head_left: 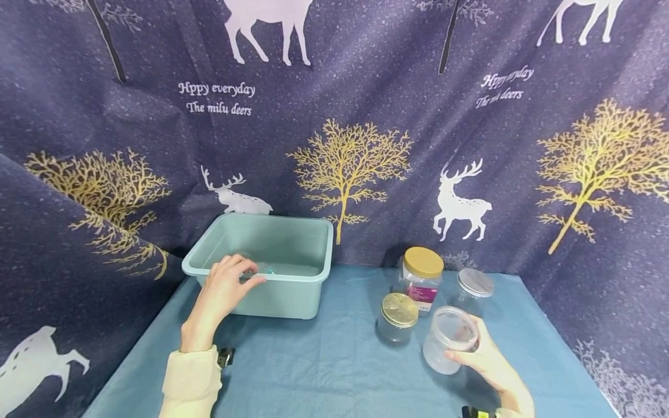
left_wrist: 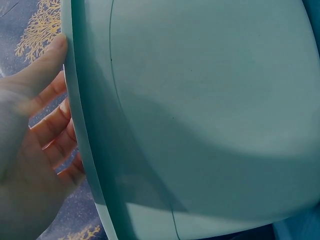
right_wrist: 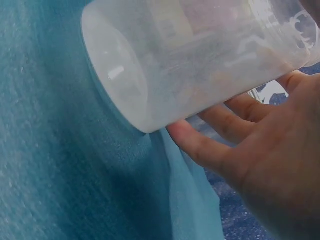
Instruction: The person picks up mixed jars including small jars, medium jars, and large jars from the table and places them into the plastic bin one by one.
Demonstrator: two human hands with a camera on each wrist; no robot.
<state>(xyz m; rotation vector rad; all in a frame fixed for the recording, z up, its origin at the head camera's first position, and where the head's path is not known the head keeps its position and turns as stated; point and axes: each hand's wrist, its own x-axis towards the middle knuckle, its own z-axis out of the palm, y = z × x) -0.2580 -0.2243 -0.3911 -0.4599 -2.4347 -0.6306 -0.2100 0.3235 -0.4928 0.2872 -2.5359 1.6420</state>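
Note:
My left hand (head_left: 227,287) hovers at the front rim of a pale green plastic basin (head_left: 282,299), its fingers loosely bent over the inside. Only the basin's outer wall (left_wrist: 215,100) and the hand show in the left wrist view; no held thing is visible. A clear item with a bluish tint (head_left: 265,269) lies partly hidden in the basin. On the right, my right hand (head_left: 486,354) grips a lidless, translucent plastic jar (head_left: 443,342), thumb on the near side. The right wrist view shows the jar (right_wrist: 165,65) tilted, its base close to the cloth; contact is unclear.
Behind the held jar stand a tall clear jar with a gold lid (head_left: 423,262) and a silver-lidded jar (head_left: 474,283). A short gold-lidded jar (head_left: 398,313) is to its left. Blue cloth (head_left: 334,360) covers the table, and a patterned dark curtain (head_left: 366,87) hangs behind.

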